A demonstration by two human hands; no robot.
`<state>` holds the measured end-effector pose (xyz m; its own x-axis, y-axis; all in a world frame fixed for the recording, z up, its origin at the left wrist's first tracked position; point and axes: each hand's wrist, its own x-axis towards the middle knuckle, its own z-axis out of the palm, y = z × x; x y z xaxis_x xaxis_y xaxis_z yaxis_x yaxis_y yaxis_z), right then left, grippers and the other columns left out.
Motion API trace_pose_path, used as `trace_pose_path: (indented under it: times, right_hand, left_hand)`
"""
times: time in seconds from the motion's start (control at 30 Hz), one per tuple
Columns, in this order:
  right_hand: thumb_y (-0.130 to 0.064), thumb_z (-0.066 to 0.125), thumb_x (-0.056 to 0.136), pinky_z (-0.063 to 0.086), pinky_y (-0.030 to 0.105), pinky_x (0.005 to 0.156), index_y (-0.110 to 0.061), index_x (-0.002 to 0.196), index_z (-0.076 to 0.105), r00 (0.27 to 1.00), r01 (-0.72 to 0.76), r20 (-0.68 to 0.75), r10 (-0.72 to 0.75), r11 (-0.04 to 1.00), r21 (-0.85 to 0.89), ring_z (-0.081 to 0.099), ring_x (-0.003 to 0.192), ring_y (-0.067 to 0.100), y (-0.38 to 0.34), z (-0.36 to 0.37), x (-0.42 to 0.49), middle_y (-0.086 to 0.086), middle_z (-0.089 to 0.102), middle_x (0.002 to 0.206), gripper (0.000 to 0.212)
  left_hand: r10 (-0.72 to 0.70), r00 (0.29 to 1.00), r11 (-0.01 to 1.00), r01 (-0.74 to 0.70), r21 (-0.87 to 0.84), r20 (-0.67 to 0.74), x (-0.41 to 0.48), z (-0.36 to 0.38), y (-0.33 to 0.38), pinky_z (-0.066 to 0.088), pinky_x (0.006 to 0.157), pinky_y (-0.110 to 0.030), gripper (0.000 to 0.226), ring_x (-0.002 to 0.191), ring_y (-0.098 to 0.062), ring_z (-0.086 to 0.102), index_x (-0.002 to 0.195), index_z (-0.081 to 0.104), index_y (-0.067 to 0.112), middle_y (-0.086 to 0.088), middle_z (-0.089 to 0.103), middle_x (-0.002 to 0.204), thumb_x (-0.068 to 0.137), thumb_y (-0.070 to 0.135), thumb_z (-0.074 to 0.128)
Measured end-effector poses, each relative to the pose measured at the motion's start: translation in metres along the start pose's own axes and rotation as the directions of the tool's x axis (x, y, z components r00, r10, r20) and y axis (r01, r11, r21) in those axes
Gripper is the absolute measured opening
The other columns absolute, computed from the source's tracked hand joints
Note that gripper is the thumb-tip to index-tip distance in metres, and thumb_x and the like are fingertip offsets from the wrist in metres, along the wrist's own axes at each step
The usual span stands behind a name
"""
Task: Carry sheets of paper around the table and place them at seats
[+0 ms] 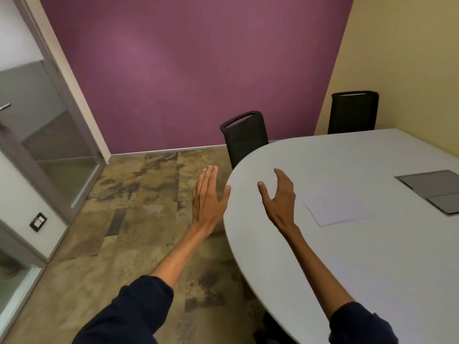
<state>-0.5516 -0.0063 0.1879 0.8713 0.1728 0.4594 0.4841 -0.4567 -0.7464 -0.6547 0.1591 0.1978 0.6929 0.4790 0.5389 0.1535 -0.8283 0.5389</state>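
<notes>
Centrally, a single white sheet of paper [339, 209] lies flat on the grey oval table [323, 256], set in from the rounded edge and turned slightly askew to it. Nothing rests on the sheet and neither hand touches it.

Right hand [279, 194]: held above the tabletop just left of the sheet, palm turned inward, fingers loosely curved and thumb spread wide; it grasps nothing. Whether it touches the table surface cannot be told.

Left hand [208, 194]: held over the floor beside the table's rounded end, fingers straight and pressed together, thumb angled out toward the table edge; it too is empty. Both forearms are bare, with dark blue sleeves [139, 309] pushed up toward the elbows.

Tabletop, right side: two dark grey flat panels, a larger one [431, 181] and a smaller one [444, 203] just beside it, lie well apart from the sheet.

Seating: a near black chair [244, 137] stands against the table's curved end beyond the hands; a far black chair [354, 111] stands at the table's far edge in the corner of the room.

Surroundings: a purple wall [186, 70] meets a pale yellow wall [409, 58] behind the far chair. The floor [136, 207] is mottled brown and tan tile. At left, a glass door [49, 135] in a grey metal frame carries a metal handle [5, 106], and a small dark wall socket [38, 221] sits low on the white wall beneath it.
</notes>
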Motion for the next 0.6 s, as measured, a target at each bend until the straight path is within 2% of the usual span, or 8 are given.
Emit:
trace_pose_path:
  times: [0.13,0.3,0.6]
  right_hand:
    - [-0.062,0.051,0.088,0.035,0.043,0.112,-0.026,0.145,0.038,0.999,0.010,0.035,-0.011,1.000,0.029,0.043,0.136,0.020,-0.031,0.054,0.010,0.000,0.044,0.150,0.069]
    - [-0.060,0.052,0.088,0.034,0.040,0.111,-0.023,0.143,0.041,0.998,0.034,0.055,-0.035,0.999,0.006,0.044,0.135,0.021,-0.047,0.109,0.044,0.001,0.045,0.149,0.068]
    - [-0.061,0.051,0.087,0.036,0.045,0.112,-0.027,0.141,0.041,0.997,-0.056,0.049,0.055,0.998,0.014,0.043,0.134,0.020,-0.006,0.228,0.118,0.000,0.044,0.148,0.065]
  left_hand:
    - [0.001,1.000,1.000,-0.001,0.004,-0.028,0.028,-0.026,-0.056,0.022,0.120,-0.038,0.067,0.150,-0.019,0.021,0.153,0.026,0.018,-0.003,0.028,0.160,0.096,0.046,0.046]
    - [-0.053,0.999,0.999,0.053,0.002,-0.008,0.069,-0.025,-0.108,0.026,0.120,-0.042,0.066,0.149,-0.020,0.024,0.153,0.025,0.019,-0.002,0.028,0.160,0.097,0.047,0.046]
    - [-0.039,0.991,0.999,0.040,-0.006,0.125,0.166,0.063,-0.191,0.019,0.121,-0.040,0.067,0.150,-0.019,0.018,0.154,0.023,0.020,-0.002,0.024,0.161,0.097,0.051,0.042]
